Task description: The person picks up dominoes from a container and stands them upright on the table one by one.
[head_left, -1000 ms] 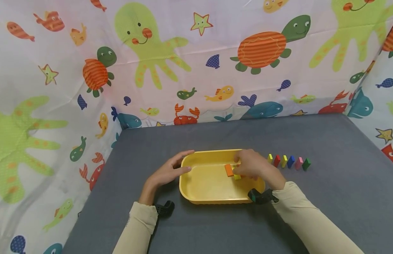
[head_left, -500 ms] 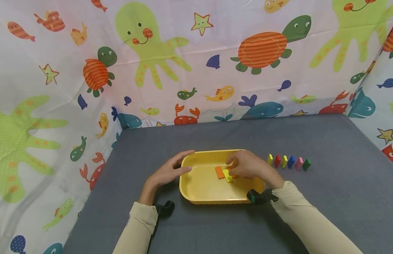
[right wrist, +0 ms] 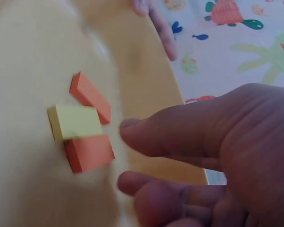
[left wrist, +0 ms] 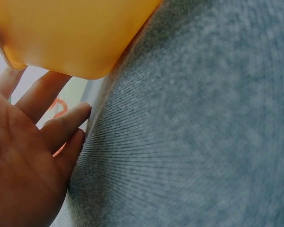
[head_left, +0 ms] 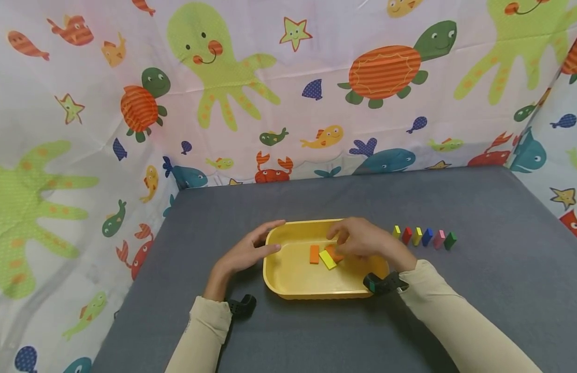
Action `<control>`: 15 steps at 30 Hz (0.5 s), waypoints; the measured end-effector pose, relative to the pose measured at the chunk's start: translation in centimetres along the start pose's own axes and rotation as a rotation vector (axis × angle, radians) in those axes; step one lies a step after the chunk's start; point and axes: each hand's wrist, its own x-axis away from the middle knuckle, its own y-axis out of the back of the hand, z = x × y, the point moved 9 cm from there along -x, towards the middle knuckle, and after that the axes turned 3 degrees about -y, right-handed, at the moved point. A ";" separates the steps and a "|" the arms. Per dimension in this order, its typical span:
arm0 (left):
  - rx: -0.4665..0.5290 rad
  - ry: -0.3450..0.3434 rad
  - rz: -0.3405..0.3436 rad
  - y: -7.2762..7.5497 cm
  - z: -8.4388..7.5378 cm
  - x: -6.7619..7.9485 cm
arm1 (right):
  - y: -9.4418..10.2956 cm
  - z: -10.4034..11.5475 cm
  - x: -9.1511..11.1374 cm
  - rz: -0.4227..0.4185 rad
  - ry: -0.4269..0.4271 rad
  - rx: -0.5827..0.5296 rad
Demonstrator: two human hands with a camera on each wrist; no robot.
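Observation:
A yellow plastic tray (head_left: pixel 293 284) lies on the grey cloth. In it lie a flat orange block (head_left: pixel 314 254), a yellow block (head_left: pixel 328 260) and another orange block (right wrist: pixel 91 154), which touches the yellow one in the right wrist view. My right hand (head_left: pixel 363 238) hovers over the tray's right half, thumb and forefinger apart beside these blocks, with nothing between them. At the tray's left end rests my left hand (head_left: pixel 244 253), its thumb over the rim. In the left wrist view its fingers (left wrist: pixel 42 97) stretch out fairly straight outside the tray wall.
Right of the tray, several small coloured blocks (head_left: pixel 427 237) stand upright in a row: yellow, red, blue, pink and green. A white curtain (head_left: pixel 288 114) printed with sea animals hangs behind and at both sides of the grey surface (head_left: pixel 288 331).
The orange and yellow blocks have slid left across the tray and spread apart. My right hand shifted slightly left and its fingers parted from the blocks. The left hand has stayed put.

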 end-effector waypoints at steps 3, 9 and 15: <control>0.003 -0.003 0.002 0.0 -0.2 0.1 | -0.3 0.0 -0.2 0.035 0.016 0.012; 0.000 0.009 0.007 0.0 -0.2 0.2 | -1.3 0.9 -1.4 0.104 0.053 0.037; -0.013 0.004 -0.001 0.0 -0.2 0.0 | -2.1 2.4 -2.4 0.177 0.114 0.072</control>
